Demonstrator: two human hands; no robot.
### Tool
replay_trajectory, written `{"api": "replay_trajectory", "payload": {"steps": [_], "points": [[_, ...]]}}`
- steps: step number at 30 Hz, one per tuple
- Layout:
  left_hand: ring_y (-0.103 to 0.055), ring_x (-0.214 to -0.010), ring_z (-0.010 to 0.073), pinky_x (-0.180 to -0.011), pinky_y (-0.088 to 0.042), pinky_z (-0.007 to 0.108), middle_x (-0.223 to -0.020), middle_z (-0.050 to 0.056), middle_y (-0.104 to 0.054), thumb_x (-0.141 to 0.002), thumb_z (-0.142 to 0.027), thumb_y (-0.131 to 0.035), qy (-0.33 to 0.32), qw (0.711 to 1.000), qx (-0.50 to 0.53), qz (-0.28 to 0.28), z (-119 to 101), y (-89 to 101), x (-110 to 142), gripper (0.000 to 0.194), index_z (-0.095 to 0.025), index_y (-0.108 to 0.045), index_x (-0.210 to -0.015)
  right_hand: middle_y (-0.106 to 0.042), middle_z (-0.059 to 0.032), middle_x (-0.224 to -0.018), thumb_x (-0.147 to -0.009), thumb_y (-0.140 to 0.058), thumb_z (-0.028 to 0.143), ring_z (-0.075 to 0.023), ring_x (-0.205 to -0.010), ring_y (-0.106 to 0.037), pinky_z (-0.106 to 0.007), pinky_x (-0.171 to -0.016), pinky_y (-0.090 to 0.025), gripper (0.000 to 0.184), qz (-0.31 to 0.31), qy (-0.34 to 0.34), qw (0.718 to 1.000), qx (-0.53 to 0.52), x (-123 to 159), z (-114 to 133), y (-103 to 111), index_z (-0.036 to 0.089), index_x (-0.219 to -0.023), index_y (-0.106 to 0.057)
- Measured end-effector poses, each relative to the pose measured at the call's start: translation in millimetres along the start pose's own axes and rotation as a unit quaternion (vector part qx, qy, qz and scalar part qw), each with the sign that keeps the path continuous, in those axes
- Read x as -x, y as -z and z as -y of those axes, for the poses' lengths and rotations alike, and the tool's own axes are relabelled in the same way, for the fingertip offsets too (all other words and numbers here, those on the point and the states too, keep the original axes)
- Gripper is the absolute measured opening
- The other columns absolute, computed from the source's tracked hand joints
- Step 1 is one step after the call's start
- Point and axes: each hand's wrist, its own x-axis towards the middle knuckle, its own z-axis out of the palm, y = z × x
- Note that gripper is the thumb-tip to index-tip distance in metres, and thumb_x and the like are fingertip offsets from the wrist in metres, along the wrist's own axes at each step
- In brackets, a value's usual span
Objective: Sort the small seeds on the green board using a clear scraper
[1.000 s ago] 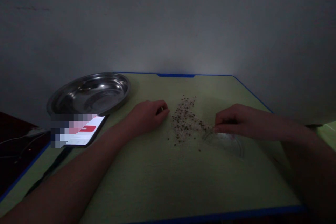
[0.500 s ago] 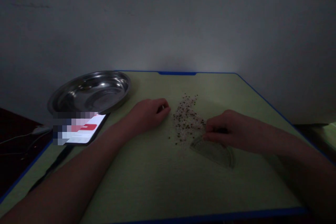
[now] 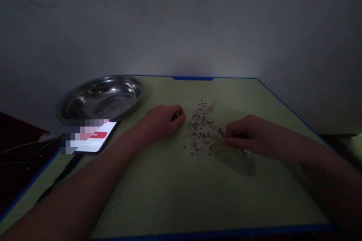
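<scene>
A loose heap of pale grains mixed with dark ones (image 3: 202,130) lies spread on the green tabletop. Pinched in the fingers of my right hand (image 3: 243,133), a clear half-round protractor (image 3: 233,160) leans over the table at the heap's near right edge. My left hand (image 3: 165,120) rests on the table just left of the grains, its fingers curled and thumb against the forefinger. Whatever those fingers may hold is hidden.
A wide steel basin (image 3: 104,99) stands at the back left. In front of it lies a lit phone or tablet (image 3: 94,139), with a dark strap (image 3: 60,177) nearby. Blue edging borders the table (image 3: 175,199), and a grey wall (image 3: 181,22) rises behind it.
My right hand has moved slightly up and to the right with the protractor. The view has shifted a little; my left hand keeps its place by the grains.
</scene>
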Motion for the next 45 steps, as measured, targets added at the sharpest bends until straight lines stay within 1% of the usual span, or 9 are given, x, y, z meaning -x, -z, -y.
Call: {"api": "replay_trajectory", "payload": {"steps": [4,8,13,19,27,33,36,40,45], "points": [[-0.056,-0.066,0.0151,-0.06,-0.034,0.028,-0.081,0.004,-0.069,-0.089,-0.039,-0.044,-0.002,1.0,0.004,-0.001,-1.2,-0.1,0.3,0.03,-0.02,-0.066,-0.095,-0.047,0.0047,-0.056,-0.091,-0.05,0.046,-0.0103,-0.051,-0.043,-0.025,-0.047,-0.031,0.037,0.031,0.014,0.999,-0.019,2.2,6.1,0.1,0.021,-0.065,-0.055],[-0.056,-0.065,0.0146,-0.059,-0.033,0.028,-0.08,0.004,-0.069,-0.089,-0.037,-0.044,0.003,1.0,-0.005,-0.001,-2.7,0.2,0.4,0.029,-0.019,-0.066,-0.094,-0.046,0.0047,-0.056,-0.09,-0.052,0.044,-0.0101,-0.051,-0.041,-0.024,-0.047,-0.031,0.035,0.022,0.018,0.999,-0.032,5.9,10.3,1.2,0.02,-0.065,-0.056],[-0.055,-0.065,0.0145,-0.059,-0.033,0.028,-0.08,0.003,-0.069,-0.089,-0.038,-0.044,-0.001,1.0,0.001,0.0,-2.2,0.3,0.1,0.03,-0.019,-0.066,-0.094,-0.048,0.0046,-0.056,-0.09,-0.052,0.042,-0.0099,-0.05,-0.043,-0.024,-0.046,-0.03,0.033,0.058,0.023,0.998,-0.016,5.2,7.1,-0.9,0.02,-0.065,-0.057],[-0.055,-0.065,0.014,-0.059,-0.034,0.027,-0.08,0.003,-0.069,-0.089,-0.038,-0.044,0.001,1.0,0.001,-0.004,-1.8,0.3,0.6,0.03,-0.019,-0.067,-0.094,-0.049,0.0042,-0.056,-0.09,-0.052,0.045,-0.0108,-0.051,-0.043,-0.025,-0.047,-0.03,0.036,0.031,0.012,0.999,-0.017,1.5,1.7,-2.1,0.021,-0.064,-0.056],[-0.055,-0.065,0.0145,-0.059,-0.033,0.028,-0.08,0.004,-0.069,-0.089,-0.037,-0.044,0.006,1.0,-0.006,-0.001,-3.7,0.1,0.6,0.029,-0.019,-0.067,-0.095,-0.06,0.0015,-0.065,-0.092,-0.052,0.043,-0.013,-0.057,-0.053,-0.027,-0.051,-0.032,0.03,0.052,0.059,0.997,0.015,2.9,18.8,-17.6,0.021,-0.075,-0.063],[-0.054,-0.064,0.0138,-0.058,-0.033,0.027,-0.079,0.003,-0.069,-0.089,-0.037,-0.044,0.0,1.0,-0.01,-0.012,-3.8,-0.5,0.2,0.029,-0.019,-0.067,-0.095,-0.058,0.0026,-0.062,-0.093,-0.052,0.041,-0.0112,-0.055,-0.052,-0.025,-0.05,-0.03,0.031,0.035,0.074,0.996,0.026,5.7,27.1,-25.3,0.021,-0.071,-0.061],[-0.054,-0.064,0.0137,-0.059,-0.033,0.027,-0.079,0.003,-0.069,-0.089,-0.037,-0.045,-0.004,1.0,-0.005,-0.013,-3.1,-1.2,-0.1,0.029,-0.019,-0.067,-0.094,-0.06,0.0023,-0.063,-0.091,-0.054,0.04,-0.0112,-0.057,-0.053,-0.025,-0.052,-0.03,0.029,0.037,0.088,0.995,0.039,8.2,32.2,-30.2,0.021,-0.072,-0.062],[-0.054,-0.064,0.0138,-0.058,-0.033,0.027,-0.078,0.002,-0.068,-0.088,-0.037,-0.045,-0.002,1.0,-0.002,-0.013,-3.0,-1.4,0.2,0.028,-0.019,-0.067,-0.093,-0.065,0.0015,-0.069,-0.091,-0.054,0.044,-0.0126,-0.06,-0.055,-0.026,-0.053,-0.032,0.029,0.069,0.087,0.993,0.035,15.3,41.4,-36.5,0.023,-0.074,-0.065],[-0.053,-0.063,0.0135,-0.058,-0.032,0.027,-0.077,0.002,-0.067,-0.088,-0.036,-0.046,0.002,1.0,-0.002,-0.013,-3.9,-0.2,0.5,0.027,-0.019,-0.067,-0.092,-0.066,0.0009,-0.075,-0.09,-0.053,0.053,-0.0145,-0.065,-0.058,-0.026,-0.053,-0.035,0.031,0.086,0.077,0.993,0.009,25.0,50.1,-41.6,0.028,-0.078,-0.068]]}}
